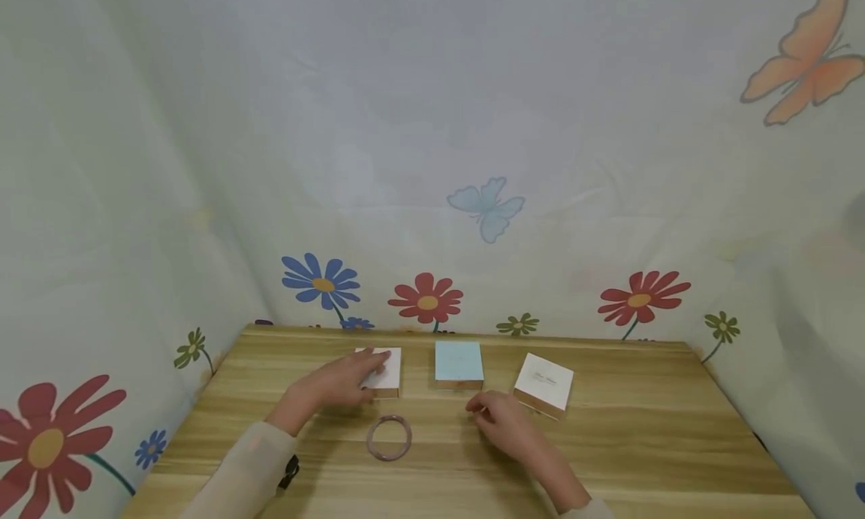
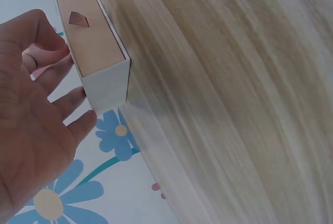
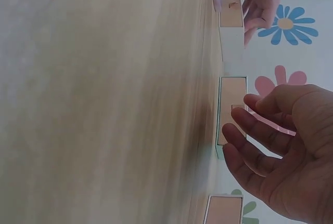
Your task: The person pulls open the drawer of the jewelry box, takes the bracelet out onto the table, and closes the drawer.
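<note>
My left hand (image 1: pixel 338 380) lies over the left white box (image 1: pixel 390 382), its fingertips touching the box's top. In the left wrist view that box (image 2: pixel 99 34) shows a tan drawer front with a small pull tab. My right hand (image 1: pixel 505 425) hovers above the table with loosely bent fingers, holding nothing. It is just in front of the light-blue box (image 1: pixel 459 361), whose tan front (image 3: pixel 232 91) shows behind the fingers in the right wrist view. A pinkish bangle (image 1: pixel 390 457) lies flat between the hands, nearer the left.
Another white box (image 1: pixel 544 380), with writing on its lid, sits turned at an angle to the right. A small black item (image 1: pixel 288 472) lies beside the left sleeve (image 1: pixel 243 470). Behind the wooden table (image 1: pixel 642 444) hangs a flower-printed cloth (image 1: pixel 378 128).
</note>
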Demonstrator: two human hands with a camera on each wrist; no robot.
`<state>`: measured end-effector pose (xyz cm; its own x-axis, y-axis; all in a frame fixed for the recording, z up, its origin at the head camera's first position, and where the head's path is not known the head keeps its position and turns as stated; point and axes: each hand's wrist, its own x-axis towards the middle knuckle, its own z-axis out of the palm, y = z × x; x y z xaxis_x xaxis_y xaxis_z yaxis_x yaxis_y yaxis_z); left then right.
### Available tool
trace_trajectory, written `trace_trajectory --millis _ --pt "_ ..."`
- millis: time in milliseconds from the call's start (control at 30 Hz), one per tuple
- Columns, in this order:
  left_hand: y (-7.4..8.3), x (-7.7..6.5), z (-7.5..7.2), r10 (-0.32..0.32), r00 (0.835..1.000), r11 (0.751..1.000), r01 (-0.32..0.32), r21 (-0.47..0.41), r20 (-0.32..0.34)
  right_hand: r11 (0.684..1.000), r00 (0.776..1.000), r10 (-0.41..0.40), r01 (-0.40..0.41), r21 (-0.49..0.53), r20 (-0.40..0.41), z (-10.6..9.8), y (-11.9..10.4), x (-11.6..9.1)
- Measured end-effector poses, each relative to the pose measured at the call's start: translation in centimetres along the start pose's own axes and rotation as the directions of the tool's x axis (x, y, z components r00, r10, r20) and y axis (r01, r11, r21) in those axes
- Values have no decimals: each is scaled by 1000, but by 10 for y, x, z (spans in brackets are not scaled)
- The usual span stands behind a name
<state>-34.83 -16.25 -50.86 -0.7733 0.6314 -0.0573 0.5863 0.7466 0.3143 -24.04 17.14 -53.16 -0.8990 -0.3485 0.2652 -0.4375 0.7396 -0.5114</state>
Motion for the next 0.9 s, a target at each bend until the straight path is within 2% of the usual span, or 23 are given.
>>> trace_trajectory --millis 233,467,733,900 --pt "0 2 -3 2 1000 999 -1 41 -6 1000 1000 -11 11 3 -2 -4 2 -4" --pt "4 9 -1 84 993 992 -75 106 -82 1000 1000 15 -15 10 -11 -5 1 -3" --pt "9 15 6 38 985 982 -6 186 -170 999 999 21 -22 47 30 -4 -8 7" --pt "15 16 7 57 971 984 -15 178 -233 999 1000 15 -16 40 25 -2 -12 13"
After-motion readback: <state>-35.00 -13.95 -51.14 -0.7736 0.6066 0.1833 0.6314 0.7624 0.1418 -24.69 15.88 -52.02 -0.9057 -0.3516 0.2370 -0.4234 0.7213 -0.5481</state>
